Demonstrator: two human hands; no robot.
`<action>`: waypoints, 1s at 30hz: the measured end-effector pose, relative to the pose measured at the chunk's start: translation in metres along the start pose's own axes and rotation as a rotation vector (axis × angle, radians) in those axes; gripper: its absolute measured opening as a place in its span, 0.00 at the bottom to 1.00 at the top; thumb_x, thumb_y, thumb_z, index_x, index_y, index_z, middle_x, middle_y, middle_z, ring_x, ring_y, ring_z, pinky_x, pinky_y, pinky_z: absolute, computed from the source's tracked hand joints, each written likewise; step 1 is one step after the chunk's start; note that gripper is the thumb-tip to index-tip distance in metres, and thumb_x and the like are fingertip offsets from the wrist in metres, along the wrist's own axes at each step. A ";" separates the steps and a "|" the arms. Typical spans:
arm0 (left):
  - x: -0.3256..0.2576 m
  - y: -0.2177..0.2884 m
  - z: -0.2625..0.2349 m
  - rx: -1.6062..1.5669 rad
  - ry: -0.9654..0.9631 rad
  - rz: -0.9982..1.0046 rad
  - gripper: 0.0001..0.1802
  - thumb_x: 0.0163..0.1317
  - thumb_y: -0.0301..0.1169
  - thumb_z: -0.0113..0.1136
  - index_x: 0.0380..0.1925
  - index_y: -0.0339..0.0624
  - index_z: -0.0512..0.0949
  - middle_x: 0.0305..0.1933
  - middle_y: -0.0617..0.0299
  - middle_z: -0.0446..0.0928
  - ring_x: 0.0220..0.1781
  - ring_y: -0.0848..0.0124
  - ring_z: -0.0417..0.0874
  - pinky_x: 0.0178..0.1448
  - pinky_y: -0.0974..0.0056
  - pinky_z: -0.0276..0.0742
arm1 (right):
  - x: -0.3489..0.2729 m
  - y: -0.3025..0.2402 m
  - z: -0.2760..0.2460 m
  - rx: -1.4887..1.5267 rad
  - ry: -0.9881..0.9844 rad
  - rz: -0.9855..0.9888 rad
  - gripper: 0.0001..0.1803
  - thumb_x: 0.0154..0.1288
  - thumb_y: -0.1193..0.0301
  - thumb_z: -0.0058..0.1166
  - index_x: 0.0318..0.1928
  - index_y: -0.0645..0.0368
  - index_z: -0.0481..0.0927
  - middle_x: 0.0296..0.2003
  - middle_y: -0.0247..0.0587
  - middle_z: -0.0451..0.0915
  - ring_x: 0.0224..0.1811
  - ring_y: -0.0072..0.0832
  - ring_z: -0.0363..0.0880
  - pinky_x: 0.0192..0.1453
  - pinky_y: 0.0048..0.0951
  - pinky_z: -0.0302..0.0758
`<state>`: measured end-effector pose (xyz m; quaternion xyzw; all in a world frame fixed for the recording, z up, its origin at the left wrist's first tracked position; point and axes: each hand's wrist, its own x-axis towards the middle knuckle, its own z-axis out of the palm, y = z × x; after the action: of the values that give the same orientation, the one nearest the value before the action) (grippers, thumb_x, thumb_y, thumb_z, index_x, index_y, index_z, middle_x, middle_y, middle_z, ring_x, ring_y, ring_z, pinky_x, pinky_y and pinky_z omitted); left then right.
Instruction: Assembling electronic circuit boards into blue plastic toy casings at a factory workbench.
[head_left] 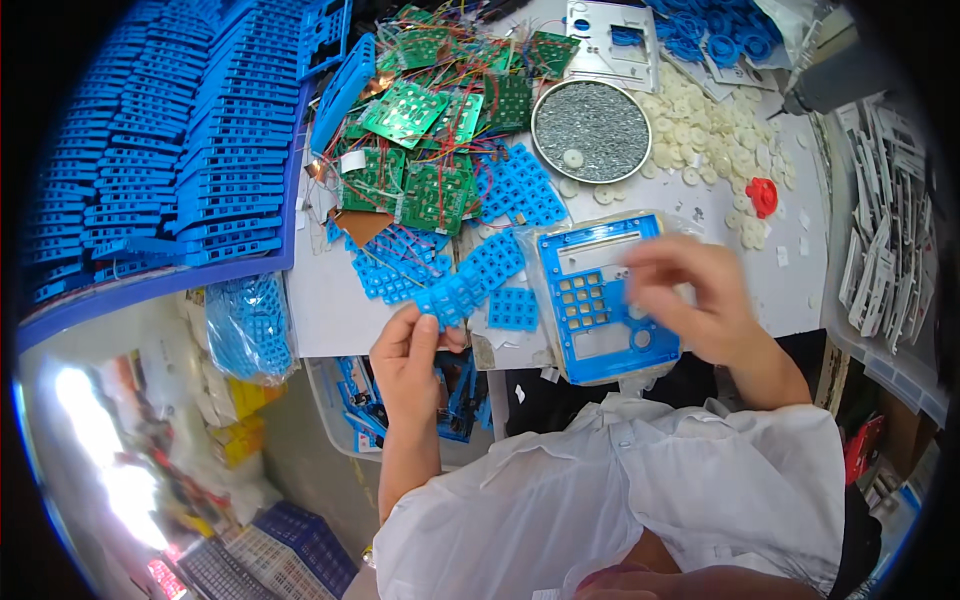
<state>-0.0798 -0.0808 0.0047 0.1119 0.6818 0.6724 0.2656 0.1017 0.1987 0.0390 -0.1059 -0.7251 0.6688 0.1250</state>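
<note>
A round metal dish (590,130) at the back of the white table (320,300) is filled with small grey screws, with one white disc lying on top. To its right, loose white discs (700,135) spread over the table, and a red knob (762,196) sits among them. On the far left, a large blue tray (150,285) holds stacked rows of blue plastic frames. A clear bag (245,328) just below it holds more blue rubber pads. Green circuit boards (420,150) with coloured wires lie heaped behind the work spot. A grey bin (885,350) on the right holds pale flat strips.

The left hand (410,360) pinches a blue rubber keypad (445,300) between thumb and fingers, holding it just above the near table edge. The keypad is a small flat sheet with raised square buttons in a grid; its long axis runs from lower left to upper right, toward other loose keypads (490,262).

The right hand (690,300) rests over the right side of a blue faceplate (600,300), its fingers bent and close together; whether it pinches anything cannot be told. The faceplate lies flat, has a long window, a grid of square holes and a round hole, and its long axis runs away from the person.
</note>
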 end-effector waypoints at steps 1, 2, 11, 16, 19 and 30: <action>-0.005 0.005 0.006 -0.033 -0.052 0.003 0.08 0.74 0.22 0.58 0.47 0.29 0.82 0.42 0.54 0.85 0.37 0.73 0.85 0.43 0.67 0.81 | 0.014 -0.001 0.010 0.181 -0.116 0.226 0.19 0.72 0.67 0.63 0.57 0.65 0.79 0.28 0.36 0.82 0.26 0.21 0.79 0.32 0.21 0.74; -0.006 0.006 0.013 -0.078 -0.116 0.005 0.08 0.74 0.22 0.57 0.47 0.29 0.82 0.43 0.55 0.85 0.36 0.74 0.85 0.43 0.68 0.81 | 0.028 0.000 0.015 0.249 -0.213 0.375 0.19 0.73 0.68 0.60 0.59 0.64 0.79 0.28 0.35 0.83 0.26 0.20 0.80 0.31 0.21 0.75; -0.019 0.001 0.059 0.652 -0.301 0.785 0.21 0.53 0.18 0.69 0.50 0.34 0.84 0.53 0.45 0.83 0.47 0.57 0.86 0.52 0.59 0.84 | 0.061 0.021 0.011 -0.026 -0.482 0.166 0.19 0.70 0.66 0.63 0.58 0.60 0.82 0.34 0.43 0.86 0.31 0.32 0.86 0.36 0.32 0.81; -0.021 -0.026 0.050 0.651 -0.304 0.711 0.19 0.53 0.17 0.68 0.48 0.36 0.84 0.49 0.48 0.84 0.45 0.56 0.86 0.49 0.58 0.82 | 0.048 0.029 0.002 -0.441 -0.568 -0.198 0.18 0.65 0.71 0.65 0.56 0.55 0.84 0.36 0.43 0.85 0.38 0.44 0.85 0.44 0.41 0.81; -0.022 -0.039 0.054 0.694 -0.361 0.768 0.18 0.53 0.17 0.68 0.46 0.37 0.84 0.45 0.51 0.83 0.43 0.55 0.85 0.47 0.58 0.80 | 0.045 0.049 0.009 -0.488 -0.554 -0.289 0.17 0.65 0.70 0.65 0.55 0.55 0.83 0.37 0.43 0.85 0.39 0.45 0.85 0.44 0.43 0.81; -0.010 -0.049 0.063 0.781 -0.427 0.945 0.20 0.49 0.19 0.71 0.45 0.41 0.86 0.40 0.58 0.80 0.36 0.59 0.81 0.38 0.56 0.72 | 0.049 0.048 0.019 -0.767 -0.539 -0.294 0.15 0.64 0.69 0.64 0.51 0.55 0.81 0.37 0.42 0.83 0.41 0.44 0.86 0.45 0.44 0.82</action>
<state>-0.0294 -0.0354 -0.0379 0.6193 0.6856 0.3825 0.0107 0.0491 0.2006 -0.0082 0.1359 -0.9331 0.3323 -0.0221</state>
